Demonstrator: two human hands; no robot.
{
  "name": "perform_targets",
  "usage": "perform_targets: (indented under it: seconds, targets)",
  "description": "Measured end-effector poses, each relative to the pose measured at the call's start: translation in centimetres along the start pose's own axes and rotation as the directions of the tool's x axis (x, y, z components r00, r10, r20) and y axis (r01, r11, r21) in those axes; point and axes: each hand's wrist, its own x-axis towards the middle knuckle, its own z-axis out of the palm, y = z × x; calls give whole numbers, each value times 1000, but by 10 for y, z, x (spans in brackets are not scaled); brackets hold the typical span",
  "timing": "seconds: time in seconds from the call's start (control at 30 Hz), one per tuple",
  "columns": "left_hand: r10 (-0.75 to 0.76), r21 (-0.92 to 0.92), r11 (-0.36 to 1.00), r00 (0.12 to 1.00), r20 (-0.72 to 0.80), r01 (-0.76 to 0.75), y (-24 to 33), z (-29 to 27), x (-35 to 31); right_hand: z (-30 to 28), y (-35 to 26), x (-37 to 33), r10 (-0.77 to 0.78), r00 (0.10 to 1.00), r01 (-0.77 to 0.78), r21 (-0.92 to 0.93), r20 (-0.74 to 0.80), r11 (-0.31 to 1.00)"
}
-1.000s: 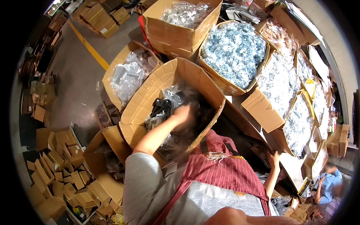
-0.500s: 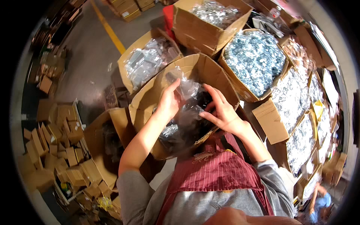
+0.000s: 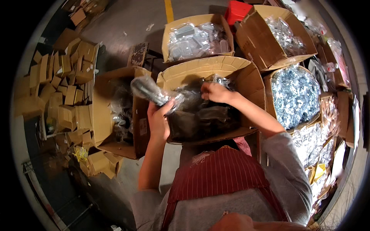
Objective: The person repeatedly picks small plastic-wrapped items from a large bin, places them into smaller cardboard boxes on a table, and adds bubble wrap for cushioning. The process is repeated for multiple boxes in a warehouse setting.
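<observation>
My left hand (image 3: pixel 158 120) grips a clear plastic bag with a dark object inside (image 3: pixel 149 89), lifted over the left rim of the middle cardboard box (image 3: pixel 208 65). The bag's far end tilts up toward the left-hand box (image 3: pixel 103 115). Over the middle box, my right hand (image 3: pixel 216 92) has its fingers curled closed; whatever they hold, if anything, I cannot make out. Below that hand, several dark items in clear bags (image 3: pixel 210 115) fill the box. More bagged dark items (image 3: pixel 121 111) lie inside the left-hand box.
Beyond the middle box stands a carton of clear plastic pieces (image 3: pixel 198 38). To the right are a box of shiny bluish pieces (image 3: pixel 295 96) and another open carton (image 3: pixel 256 42). A red object (image 3: pixel 237 12) and a small stool (image 3: pixel 138 54) stand farther back; cartons (image 3: pixel 69 77) pile up left.
The view has swung to the right. My hands, together over the middle box before, are apart: the left has carried a bagged item leftward, while the right has curled closed.
</observation>
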Motion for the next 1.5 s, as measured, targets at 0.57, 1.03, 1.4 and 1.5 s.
perform_targets:
  seconds: [0.57,1.03,1.4,1.5]
  targets:
    - [20,263,965,1000,19,-24,-46,-21,-20,-37,43,1,346,872,-484,498,347,720]
    - [346,739,540,906,242,-403,-72,-32,6,-14,-15,22,339,877,-481,630,341,610]
    - [400,853,402,902,164,-333,-69,-12,20,7,32,16,239,899,-255,-4,367,967]
    - [347,833,443,920,182,-332,-71,-16,22,63,97,-9,26,776,535,-679,630,502]
